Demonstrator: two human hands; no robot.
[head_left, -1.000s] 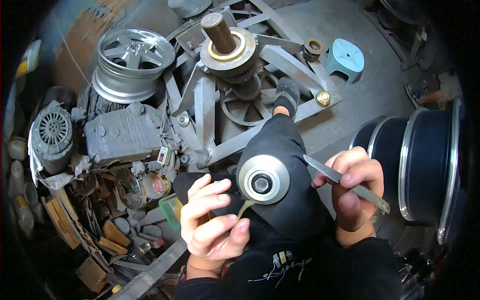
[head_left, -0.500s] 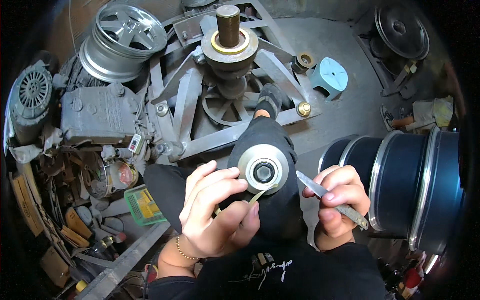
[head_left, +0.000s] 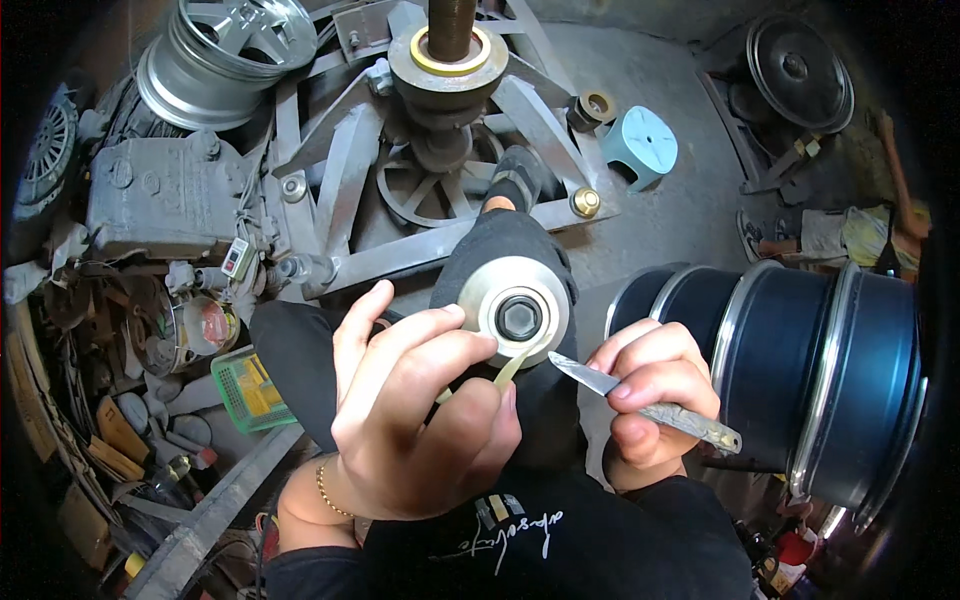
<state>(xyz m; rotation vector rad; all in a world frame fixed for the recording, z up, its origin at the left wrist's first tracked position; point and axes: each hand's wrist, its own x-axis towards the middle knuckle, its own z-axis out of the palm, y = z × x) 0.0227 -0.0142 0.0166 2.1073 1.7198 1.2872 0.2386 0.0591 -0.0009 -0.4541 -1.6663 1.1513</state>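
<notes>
A round silvery metal disc [head_left: 552,300] with a black hex-socket centre rests over my leg in the middle of the view. My left hand [head_left: 420,400] touches the disc's left side with its fingertips. Between its thumb and forefinger it pinches a thin, pale yellow strip [head_left: 512,367], whose far end lies against the disc's near face. My right hand [head_left: 662,395] is wrapped round the handle of a knife [head_left: 588,376] with a worn, patterned grip. The blade points left, its tip beside the disc's lower right edge, close to the strip.
Ahead stands a grey steel frame [head_left: 350,190] with a thick threaded shaft [head_left: 451,30]. A blue stool [head_left: 640,145] is beyond it. Dark wheel rims [head_left: 775,360] lie at right, a silver wheel [head_left: 205,85] far left, a green basket [head_left: 240,400] at left. Another person [head_left: 850,230] sits far right.
The knife has come left and nearer to me, its tip now close to the strip. My left hand keeps its pinch. The whole view has shifted slightly; more of the other person's arm shows.
</notes>
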